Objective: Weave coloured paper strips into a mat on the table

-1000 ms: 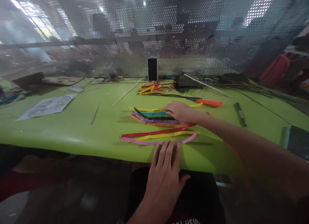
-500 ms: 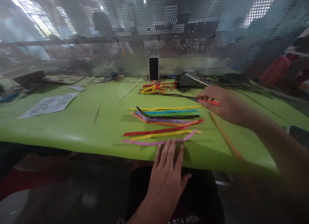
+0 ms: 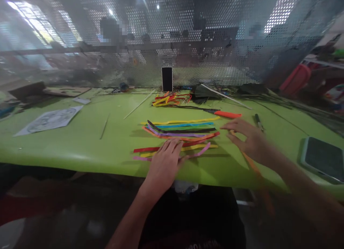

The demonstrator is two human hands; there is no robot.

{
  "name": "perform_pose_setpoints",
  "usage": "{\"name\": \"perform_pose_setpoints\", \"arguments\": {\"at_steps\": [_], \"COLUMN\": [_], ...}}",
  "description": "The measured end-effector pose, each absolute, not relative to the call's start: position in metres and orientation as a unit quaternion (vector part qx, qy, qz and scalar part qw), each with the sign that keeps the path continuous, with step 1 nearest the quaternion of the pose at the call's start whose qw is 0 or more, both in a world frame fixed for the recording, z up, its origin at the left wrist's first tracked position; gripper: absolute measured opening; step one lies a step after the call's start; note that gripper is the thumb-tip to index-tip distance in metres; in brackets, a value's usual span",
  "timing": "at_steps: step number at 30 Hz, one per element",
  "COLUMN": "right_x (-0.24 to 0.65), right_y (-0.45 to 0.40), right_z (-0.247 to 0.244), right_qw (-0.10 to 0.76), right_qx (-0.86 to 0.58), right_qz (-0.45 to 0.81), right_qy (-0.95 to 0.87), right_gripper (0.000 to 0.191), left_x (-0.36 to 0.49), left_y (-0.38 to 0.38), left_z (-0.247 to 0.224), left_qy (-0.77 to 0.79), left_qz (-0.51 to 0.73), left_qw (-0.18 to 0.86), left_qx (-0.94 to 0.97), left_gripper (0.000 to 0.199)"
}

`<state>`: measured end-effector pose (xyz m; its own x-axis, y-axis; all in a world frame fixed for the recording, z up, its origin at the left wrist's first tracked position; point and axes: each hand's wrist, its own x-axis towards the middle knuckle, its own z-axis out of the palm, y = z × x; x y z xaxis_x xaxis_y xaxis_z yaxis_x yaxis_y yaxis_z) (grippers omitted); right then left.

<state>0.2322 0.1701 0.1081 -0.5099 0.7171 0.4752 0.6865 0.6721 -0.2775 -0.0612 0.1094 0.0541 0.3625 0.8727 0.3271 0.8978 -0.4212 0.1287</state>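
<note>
Several coloured strips lie roughly side by side on the green table: a yellow strip (image 3: 185, 121) at the back, then blue, green, black, purple and orange ones, and a red strip (image 3: 146, 149), another yellow and a pink strip (image 3: 201, 152) nearer the edge. Across the front strips rests my left hand (image 3: 166, 161), flat with its fingers extended. My right hand (image 3: 245, 136) hovers just right of the strips' ends, fingers apart and holding nothing. Below it runs an orange strip (image 3: 251, 163) toward the table's edge. The orange-handled tool (image 3: 228, 114) lies behind that hand.
A phone (image 3: 324, 157) lies at the right, with a black pen (image 3: 258, 120) farther back. Tangled strips (image 3: 170, 98) sit before an upright dark device (image 3: 167, 79). On the left is a printed sheet (image 3: 51, 120). A perforated screen (image 3: 150, 59) stands behind the table.
My left hand has moved forward and left onto the front strips. My right hand has let go of the orange-handled tool and come down toward the strips' right ends.
</note>
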Motion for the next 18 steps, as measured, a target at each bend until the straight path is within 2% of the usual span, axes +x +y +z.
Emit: {"name": "perform_pose_setpoints", "arguments": {"at_steps": [4,9,14,18], "right_x": [0.218,0.217,0.214,0.212], "right_y": [0.172,0.173,0.164,0.156], "right_z": [0.095,0.078,0.079,0.082], "right_qw": [0.277,0.324,0.367,0.371], "right_qx": [-0.377,-0.384,-0.416,-0.424], "right_qz": [0.02,0.027,0.062,0.067], "right_qy": [-0.884,-0.864,-0.83,-0.824], "right_gripper": [0.028,0.02,0.022,0.021], "left_x": [-0.063,-0.065,-0.065,-0.065], "left_y": [0.101,0.1,0.102,0.101], "left_z": [0.049,0.046,0.044,0.044], "left_qy": [-0.525,-0.509,-0.509,-0.507], "left_qz": [-0.186,-0.204,-0.215,-0.218], "left_qw": [0.03,0.034,0.028,0.017], "left_qx": [-0.83,-0.835,-0.833,-0.834], "left_gripper": [0.046,0.042,0.046,0.048]}}
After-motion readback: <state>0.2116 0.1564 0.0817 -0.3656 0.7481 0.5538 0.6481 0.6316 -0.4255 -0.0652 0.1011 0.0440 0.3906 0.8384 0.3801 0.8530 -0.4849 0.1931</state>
